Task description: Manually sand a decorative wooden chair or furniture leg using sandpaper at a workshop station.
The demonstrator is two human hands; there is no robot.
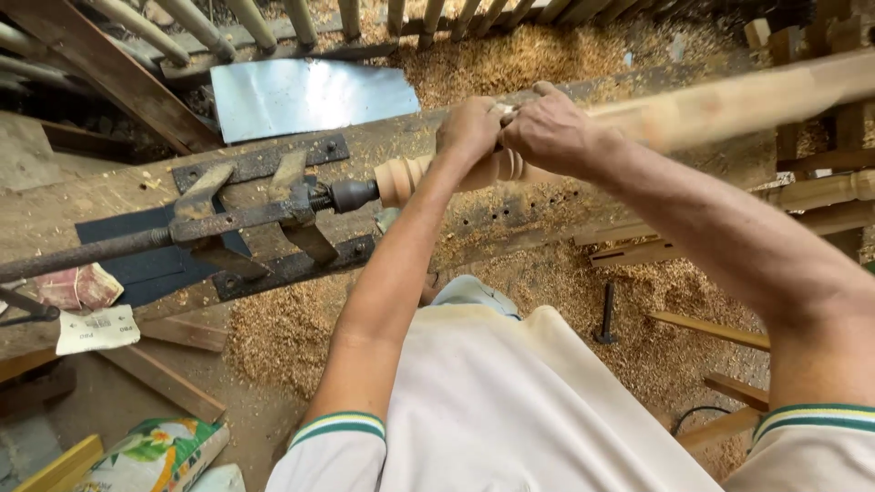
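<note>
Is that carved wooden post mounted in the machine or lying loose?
Mounted. The wooden post lies level, its end against the dark metal centre; both hands, left and right, wrap it.

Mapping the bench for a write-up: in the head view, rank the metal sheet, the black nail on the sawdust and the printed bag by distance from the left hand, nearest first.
1. Metal sheet, up-left of the left hand, behind the lathe.
2. Black nail, below and right, on the sawdust.
3. Printed bag, bottom-left corner on the floor.

Both arms stretched forward — left hand (469,128) and right hand (547,132) side by side, fingers curled shut, knuckles up.
</note>
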